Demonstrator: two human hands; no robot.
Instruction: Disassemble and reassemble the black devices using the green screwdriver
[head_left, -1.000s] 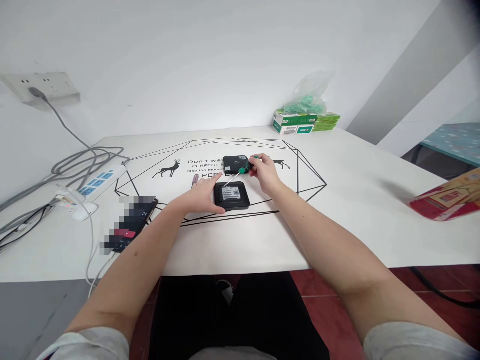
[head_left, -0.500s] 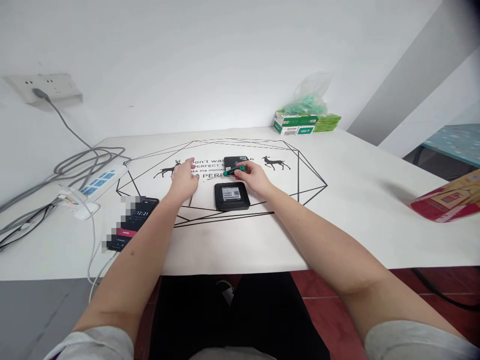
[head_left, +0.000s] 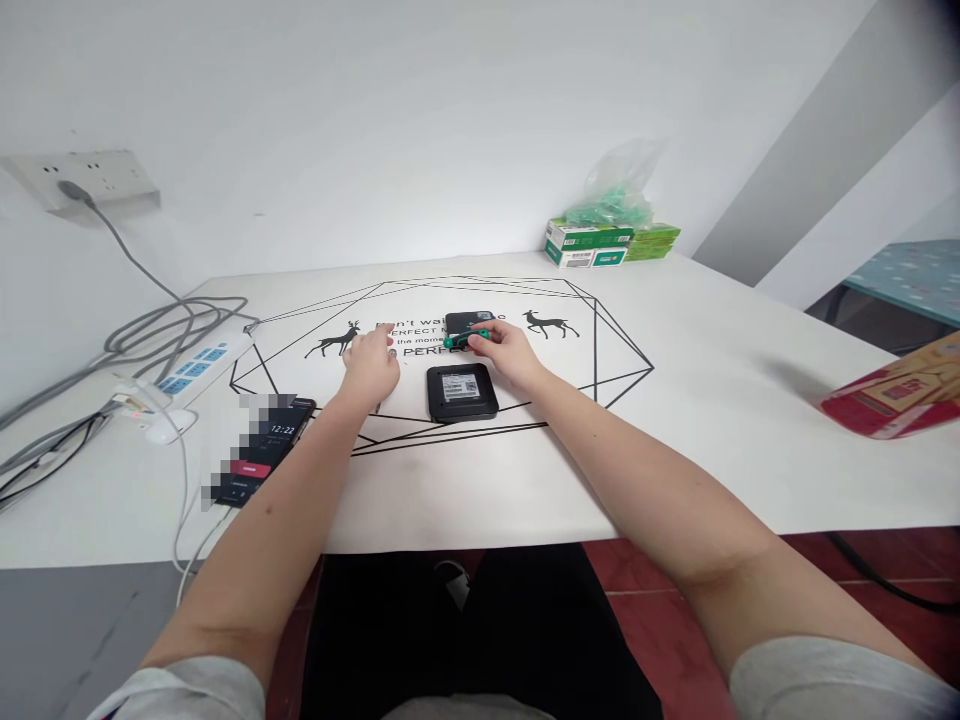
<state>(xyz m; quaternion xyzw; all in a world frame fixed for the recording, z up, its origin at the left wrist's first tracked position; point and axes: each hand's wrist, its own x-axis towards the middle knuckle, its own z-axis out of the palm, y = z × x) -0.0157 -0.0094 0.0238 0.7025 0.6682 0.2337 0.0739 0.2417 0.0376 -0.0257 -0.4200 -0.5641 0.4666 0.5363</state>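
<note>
Beyond the nearer case (head_left: 463, 393), the right hand (head_left: 507, 355) pinches a screwdriver (head_left: 457, 341); whether the left hand (head_left: 372, 366) grips, I cannot tell.

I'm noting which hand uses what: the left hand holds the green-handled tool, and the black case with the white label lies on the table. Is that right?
Not quite: the head view shows the right hand holding the green-handled tool. The black case with the white label does lie on the table.
</note>
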